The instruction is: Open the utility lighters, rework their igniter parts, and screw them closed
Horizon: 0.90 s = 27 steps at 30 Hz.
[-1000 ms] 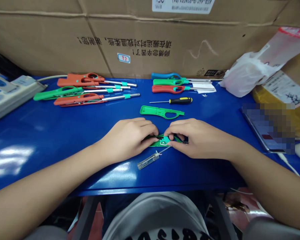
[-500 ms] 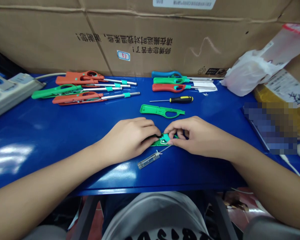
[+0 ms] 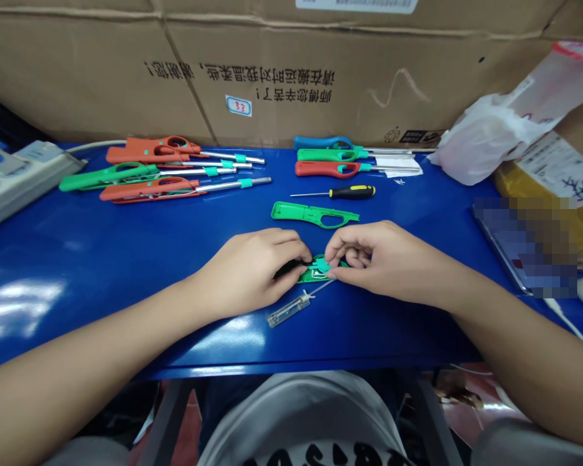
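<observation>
A green lighter casing half (image 3: 307,277) lies on the table between my hands, with small parts inside it. My left hand (image 3: 265,265) is closed at its left end, thumb and fingers gripping the casing; a small dark piece shows by the fingertips. My right hand (image 3: 376,259) pinches a teal trigger (image 3: 321,265) over the casing's middle, its other fingers curled in. Just below sits a clear fuel tank (image 3: 287,312) with a thin tube running up toward the right thumb. Beyond the hands is the other green casing half (image 3: 311,213), hollow side up.
A yellow-black screwdriver (image 3: 352,192) lies further back. Several opened lighters (image 3: 150,188) are at the left, and whole lighters (image 3: 328,169) at the back right. A power strip (image 3: 24,175), a plastic bag (image 3: 486,136), a phone-like device (image 3: 519,252) and a large carton (image 3: 252,58) surround the table.
My right fingers have shifted slightly, and the teal trigger now sits flatter over the casing. My left hand stays almost in place.
</observation>
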Motion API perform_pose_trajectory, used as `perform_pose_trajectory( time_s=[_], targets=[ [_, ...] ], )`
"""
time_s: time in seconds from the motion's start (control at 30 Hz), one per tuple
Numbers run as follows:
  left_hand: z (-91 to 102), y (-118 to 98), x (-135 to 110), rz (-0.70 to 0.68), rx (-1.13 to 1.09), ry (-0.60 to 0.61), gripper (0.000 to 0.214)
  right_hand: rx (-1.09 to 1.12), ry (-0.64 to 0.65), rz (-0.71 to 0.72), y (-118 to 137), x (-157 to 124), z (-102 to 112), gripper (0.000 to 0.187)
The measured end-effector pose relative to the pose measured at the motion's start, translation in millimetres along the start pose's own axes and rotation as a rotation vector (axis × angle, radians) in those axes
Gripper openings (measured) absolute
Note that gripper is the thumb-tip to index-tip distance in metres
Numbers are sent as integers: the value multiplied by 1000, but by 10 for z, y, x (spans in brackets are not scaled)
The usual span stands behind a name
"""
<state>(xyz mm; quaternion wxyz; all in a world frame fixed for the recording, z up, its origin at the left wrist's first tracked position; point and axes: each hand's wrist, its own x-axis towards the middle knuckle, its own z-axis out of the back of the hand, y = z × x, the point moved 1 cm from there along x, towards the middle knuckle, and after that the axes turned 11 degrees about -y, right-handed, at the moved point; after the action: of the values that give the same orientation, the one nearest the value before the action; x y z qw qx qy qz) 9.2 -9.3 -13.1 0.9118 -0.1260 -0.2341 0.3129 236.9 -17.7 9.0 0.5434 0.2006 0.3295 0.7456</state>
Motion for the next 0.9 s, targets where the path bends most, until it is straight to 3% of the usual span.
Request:
perform_pose_trajectory(
  time_s=[0.2,0.37,0.47,0.6,0.83,0.9],
  targets=[
    [-11,10,-1,7,-7,2,16,-67,37,92,2,-11,30,13],
    [-7,16,-5,14,-6,15,16,-175,69,395,-12,-25,39,14],
    [-4,11,-4,11,-7,22,16,-228,102,499,-21,-42,34,18],
    [-9,8,3,9,-8,20,16,-250,105,498,-21,-51,24,18],
    [-10,16,7,7,-15,13,17,-179,10,298,-57,6,3,2],
    [-8,15,2,9,-25,14,17,-164,6,286,-73,18,4,6]
  ],
)
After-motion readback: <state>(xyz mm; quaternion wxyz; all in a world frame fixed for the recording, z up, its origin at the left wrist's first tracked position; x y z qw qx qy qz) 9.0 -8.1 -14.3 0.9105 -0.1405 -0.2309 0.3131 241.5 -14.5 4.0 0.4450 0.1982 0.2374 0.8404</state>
